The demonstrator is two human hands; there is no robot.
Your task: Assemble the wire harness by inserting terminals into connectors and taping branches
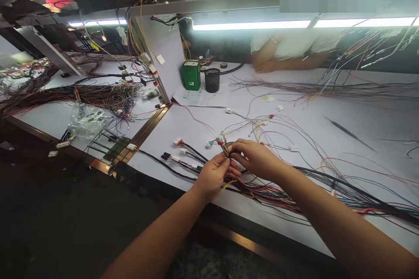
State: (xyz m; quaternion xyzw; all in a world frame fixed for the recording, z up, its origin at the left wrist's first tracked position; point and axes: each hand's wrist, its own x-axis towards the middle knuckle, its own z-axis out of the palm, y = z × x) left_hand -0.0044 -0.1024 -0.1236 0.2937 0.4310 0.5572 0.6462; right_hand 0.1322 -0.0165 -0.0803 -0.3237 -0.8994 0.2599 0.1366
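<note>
My left hand (214,174) is closed round a small bunch of wires (225,149) near the front edge of the bench. White connectors (220,139) stand up from the top of this bunch. My right hand (250,157) meets it from the right, thumb and fingers pinched on the same wires just below the connectors. A thick bundle of wires (271,194) runs off to the right beneath my right forearm. Left of my hands lie black-sleeved cables ending in a white connector (178,141) and a black connector (166,156).
A green box (191,75) and a black mesh cup (212,80) stand at the back. A pointed tool (350,133) lies on the right. Another harness (81,96) and a plastic bag (87,120) lie on the left bench. Across the bench, a person's forearms (288,64) rest.
</note>
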